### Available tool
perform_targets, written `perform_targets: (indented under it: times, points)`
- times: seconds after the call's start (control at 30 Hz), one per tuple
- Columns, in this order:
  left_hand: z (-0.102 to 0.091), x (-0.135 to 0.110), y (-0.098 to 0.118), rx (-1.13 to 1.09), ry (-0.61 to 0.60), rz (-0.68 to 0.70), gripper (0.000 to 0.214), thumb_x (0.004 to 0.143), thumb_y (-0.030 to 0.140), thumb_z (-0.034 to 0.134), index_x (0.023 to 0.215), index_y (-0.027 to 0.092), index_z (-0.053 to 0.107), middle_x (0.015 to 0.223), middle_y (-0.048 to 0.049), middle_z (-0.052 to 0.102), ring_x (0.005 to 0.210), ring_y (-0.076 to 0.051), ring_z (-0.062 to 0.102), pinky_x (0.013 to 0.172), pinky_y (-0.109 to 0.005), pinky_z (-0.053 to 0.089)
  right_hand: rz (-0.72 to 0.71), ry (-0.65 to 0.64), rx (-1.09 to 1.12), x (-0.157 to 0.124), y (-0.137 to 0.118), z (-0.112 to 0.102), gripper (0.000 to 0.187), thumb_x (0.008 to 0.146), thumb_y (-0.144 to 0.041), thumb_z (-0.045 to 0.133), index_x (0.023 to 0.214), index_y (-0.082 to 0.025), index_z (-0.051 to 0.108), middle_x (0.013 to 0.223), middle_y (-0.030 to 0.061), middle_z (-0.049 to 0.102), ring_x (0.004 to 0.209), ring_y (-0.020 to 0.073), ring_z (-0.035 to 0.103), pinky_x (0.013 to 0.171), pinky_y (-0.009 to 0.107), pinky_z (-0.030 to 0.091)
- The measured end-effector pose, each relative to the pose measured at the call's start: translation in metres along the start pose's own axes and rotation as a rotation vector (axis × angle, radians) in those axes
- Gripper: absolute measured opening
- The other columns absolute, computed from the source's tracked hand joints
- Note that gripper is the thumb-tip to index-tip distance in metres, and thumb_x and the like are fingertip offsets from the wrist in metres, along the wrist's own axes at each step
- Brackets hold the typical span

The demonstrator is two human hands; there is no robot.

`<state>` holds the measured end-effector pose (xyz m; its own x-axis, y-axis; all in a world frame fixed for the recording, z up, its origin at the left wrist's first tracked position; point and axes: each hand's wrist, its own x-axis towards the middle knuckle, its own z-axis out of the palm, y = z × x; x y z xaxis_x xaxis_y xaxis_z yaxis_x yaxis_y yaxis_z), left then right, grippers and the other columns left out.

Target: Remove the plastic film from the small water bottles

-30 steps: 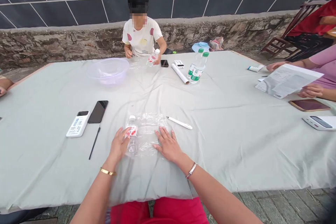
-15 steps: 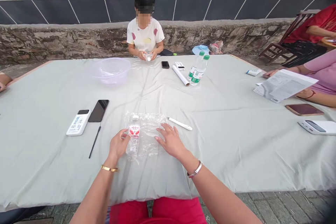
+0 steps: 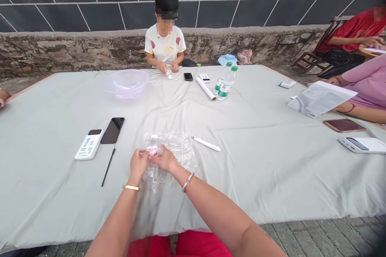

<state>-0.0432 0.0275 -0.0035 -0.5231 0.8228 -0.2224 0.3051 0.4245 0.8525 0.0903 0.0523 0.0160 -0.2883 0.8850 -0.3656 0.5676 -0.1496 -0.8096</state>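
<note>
A small clear plastic bottle (image 3: 154, 141) with a white cap and a red-and-white label lies on a sheet of clear plastic film (image 3: 181, 150), its cap pointing away from me. My left hand (image 3: 139, 165) pinches the bottle's left side at the label. From the right, my right hand (image 3: 165, 159) grips it, with the thumb near the label and the fingers bent along its side. Part of the label is hidden behind my fingers. Just right of the film rests a white pen-like cutter (image 3: 206, 143).
On the left are a white power bank (image 3: 88, 145), a phone (image 3: 113, 130) and a black strap. Farther back stand a purple basin (image 3: 123, 82), a paper roll (image 3: 206, 88) and two water bottles (image 3: 224, 85). A person (image 3: 165, 44) sits opposite; others are at the right.
My right hand has moved left from the film onto the bottle and closed on it. My left hand has shifted slightly and still touches the label. The person opposite has lowered a small bottle to the table.
</note>
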Motion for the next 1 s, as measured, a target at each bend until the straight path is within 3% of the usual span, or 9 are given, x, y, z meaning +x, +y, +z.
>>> perform_targets:
  times: [0.1,0.2,0.33,0.47,0.6,0.77,0.87,1.0]
  points:
    - [-0.001,0.006,-0.01,-0.11,-0.011,-0.024,0.027,0.07,0.046,0.051,0.079,0.02,0.055,0.063,0.0023,0.057,0.059,-0.015,0.055,0.06,-0.029,0.044,0.044,-0.021,-0.093,-0.001,-0.009,0.006,0.102,0.064,-0.057,0.067,0.146,-0.017,0.022,0.101,0.0095,0.068,0.097,0.0293,0.063,0.072,0.033,0.046]
    - [-0.008,0.009,-0.014,-0.194,-0.046,-0.038,0.024,0.064,0.042,0.055,0.072,0.02,0.054,0.058,0.0037,0.055,0.051,-0.012,0.051,0.052,-0.026,0.042,0.022,0.01,-0.089,0.0,-0.013,0.013,0.103,0.064,-0.051,0.069,0.147,-0.016,0.019,0.097,0.008,0.068,0.095,0.0288,0.063,0.073,0.034,0.046]
    - [-0.022,0.011,-0.015,-0.267,-0.076,-0.056,0.025,0.057,0.039,0.063,0.071,0.02,0.055,0.049,0.0062,0.051,0.042,-0.011,0.046,0.046,-0.026,0.041,0.073,-0.011,0.234,-0.001,-0.004,0.01,0.103,0.063,-0.039,0.073,0.147,-0.021,0.016,0.096,0.0036,0.066,0.087,0.0221,0.064,0.068,0.03,0.048]
    - [-0.044,0.014,-0.024,-0.348,-0.051,-0.089,0.035,0.056,0.039,0.066,0.083,0.018,0.057,0.047,0.0093,0.046,0.043,-0.01,0.046,0.048,-0.026,0.043,0.083,-0.054,0.628,-0.011,0.01,-0.016,0.102,0.065,-0.035,0.074,0.147,-0.027,0.014,0.111,0.0058,0.061,0.088,0.0192,0.064,0.064,0.027,0.049]
    - [-0.08,0.015,-0.036,-0.388,-0.066,-0.093,0.047,0.055,0.043,0.07,0.092,0.016,0.062,0.049,0.0092,0.045,0.047,-0.009,0.044,0.051,-0.025,0.042,-0.113,0.056,0.695,-0.011,0.025,-0.058,0.101,0.061,-0.036,0.076,0.145,-0.031,0.02,0.123,0.0072,0.056,0.096,0.0205,0.062,0.075,0.031,0.051]
    - [-0.107,0.004,-0.035,-0.119,-0.223,-0.024,0.044,0.056,0.043,0.073,0.092,0.02,0.069,0.067,0.0018,0.06,0.066,-0.016,0.057,0.07,-0.03,0.047,-0.307,0.412,0.48,0.014,0.04,-0.092,0.088,0.058,-0.031,0.074,0.136,-0.024,0.035,0.13,0.0091,0.049,0.106,0.0225,0.057,0.089,0.037,0.048]
    - [-0.103,-0.003,-0.028,0.086,-0.265,0.058,0.041,0.055,0.039,0.073,0.092,0.021,0.07,0.074,-0.0002,0.062,0.074,-0.019,0.061,0.073,-0.031,0.048,-0.299,0.568,0.32,0.03,0.05,-0.094,0.079,0.06,-0.029,0.071,0.132,-0.021,0.039,0.132,0.01,0.047,0.112,0.024,0.053,0.094,0.04,0.045]
    - [-0.095,-0.006,-0.019,0.606,-0.308,0.255,0.038,0.066,0.023,0.062,0.103,0.018,0.066,0.078,-0.0026,0.062,0.074,-0.021,0.06,0.07,-0.031,0.045,-0.296,0.622,0.18,0.042,0.058,-0.096,0.078,0.066,-0.032,0.068,0.136,-0.022,0.033,0.134,0.0116,0.045,0.113,0.025,0.053,0.092,0.042,0.047]
